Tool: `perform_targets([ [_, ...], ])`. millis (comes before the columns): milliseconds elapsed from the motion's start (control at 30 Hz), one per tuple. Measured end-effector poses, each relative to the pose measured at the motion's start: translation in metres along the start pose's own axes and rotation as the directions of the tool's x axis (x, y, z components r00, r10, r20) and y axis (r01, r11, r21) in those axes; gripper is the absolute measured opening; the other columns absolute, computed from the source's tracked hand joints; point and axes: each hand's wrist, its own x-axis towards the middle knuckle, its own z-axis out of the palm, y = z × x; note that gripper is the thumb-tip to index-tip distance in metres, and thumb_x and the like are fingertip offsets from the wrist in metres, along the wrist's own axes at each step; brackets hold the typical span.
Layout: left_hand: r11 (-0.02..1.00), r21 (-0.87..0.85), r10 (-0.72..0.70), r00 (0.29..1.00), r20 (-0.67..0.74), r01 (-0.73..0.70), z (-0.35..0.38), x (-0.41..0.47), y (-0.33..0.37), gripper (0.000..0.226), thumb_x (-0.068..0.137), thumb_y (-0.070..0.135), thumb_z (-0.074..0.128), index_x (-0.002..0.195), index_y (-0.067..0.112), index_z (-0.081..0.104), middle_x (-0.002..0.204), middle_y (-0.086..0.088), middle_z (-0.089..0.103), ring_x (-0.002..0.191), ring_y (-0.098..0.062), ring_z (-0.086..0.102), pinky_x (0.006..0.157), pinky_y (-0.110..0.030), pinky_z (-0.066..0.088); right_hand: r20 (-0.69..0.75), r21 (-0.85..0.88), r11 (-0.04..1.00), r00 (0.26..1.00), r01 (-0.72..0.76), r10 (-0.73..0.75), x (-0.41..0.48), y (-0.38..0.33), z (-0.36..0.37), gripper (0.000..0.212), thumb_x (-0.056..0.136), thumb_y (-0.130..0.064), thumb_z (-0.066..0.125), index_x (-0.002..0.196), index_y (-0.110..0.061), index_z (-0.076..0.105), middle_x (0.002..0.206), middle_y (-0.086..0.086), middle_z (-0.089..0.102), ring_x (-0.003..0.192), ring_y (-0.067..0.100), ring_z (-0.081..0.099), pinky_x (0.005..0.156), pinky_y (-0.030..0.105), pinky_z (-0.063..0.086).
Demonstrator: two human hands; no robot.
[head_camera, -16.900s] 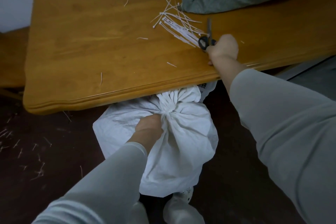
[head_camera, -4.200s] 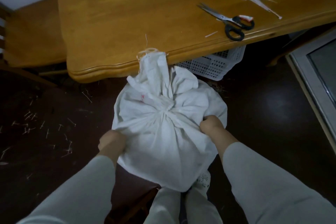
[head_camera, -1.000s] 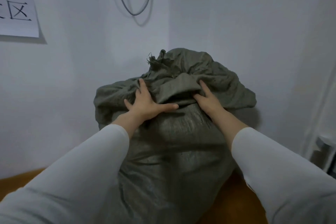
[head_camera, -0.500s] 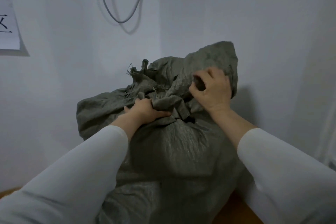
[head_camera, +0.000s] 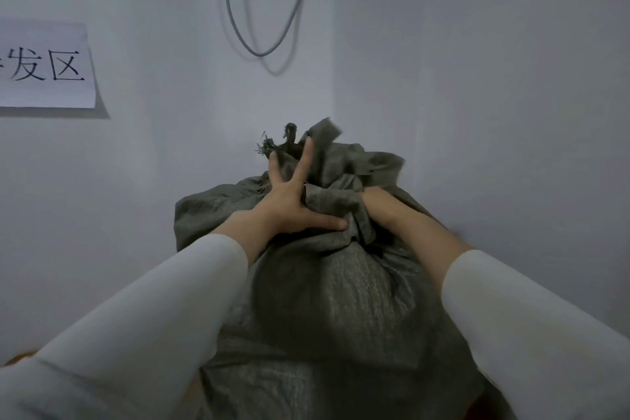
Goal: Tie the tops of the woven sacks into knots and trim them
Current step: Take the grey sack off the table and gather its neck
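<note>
Before the wall (head_camera: 477, 78), green sack (head_camera: 334, 300) stands upright, top pointing up.

The sack (head_camera: 324, 300) fills the lower centre of the frame, in front of the wall corner (head_camera: 332, 78). Its bunched top sits mid-frame between both hands. The left hand (head_camera: 289, 211) lies against it from the left with fingers (head_camera: 304, 164) spread upward, and the right hand (head_camera: 378, 211) grips it from the right. A paper sign (head_camera: 44, 66) hangs at the left edge. A cable (head_camera: 262, 10) loops at top centre, above the sack.
</note>
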Motion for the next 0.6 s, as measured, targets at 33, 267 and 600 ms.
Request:
perform_targets([
  [33, 0.999, 0.043, 0.016, 1.000, 0.013, -0.016, 0.000, 0.003, 0.001, 0.128, 0.059, 0.046, 0.084, 0.136, 0.062, -0.016, 0.145, -0.005, -0.046, 0.145, -0.029, -0.013, 0.117, -0.041, 0.015, 0.038, 0.012, 1.000, 0.999, -0.002, 0.001, -0.002, -0.004, 0.001, 0.021, 0.096, -0.028, 0.049, 0.094, -0.015, 0.065, 0.095, 0.000, 0.064, 0.089, 0.017, 0.058, 0.064, 0.020, 0.041],
  [267, 0.942, 0.335, -0.010, 0.992, 0.129, -0.034, 0.010, 0.023, 0.006, 0.066, 0.074, 0.060, 0.066, 0.132, 0.031, 0.051, 0.156, -0.001, 0.016, 0.140, -0.024, 0.029, 0.113, -0.038, 0.030, -0.021, 0.332, 0.943, 0.999, 0.031, -0.026, 0.006, 0.009, -0.020, 0.014, 0.064, -0.008, 0.062, 0.074, 0.001, 0.067, 0.072, 0.010, 0.060, 0.075, 0.022, 0.055, 0.067, 0.033, 0.046],
  [600, 0.954, 0.285, -0.075, 0.993, -0.089, 0.097, 0.008, 0.035, -0.010, 0.084, 0.063, 0.051, 0.080, 0.128, 0.015, 0.042, 0.135, -0.010, 0.029, 0.120, -0.032, 0.047, 0.103, -0.039, 0.041, 0.083, -0.090, 0.996, 0.996, 0.028, -0.021, 0.033, 0.030, -0.013, 0.041, 0.084, -0.033, 0.064, 0.124, -0.024, 0.062, 0.131, -0.003, 0.056, 0.120, 0.017, 0.050, 0.101, 0.027, 0.040],
])
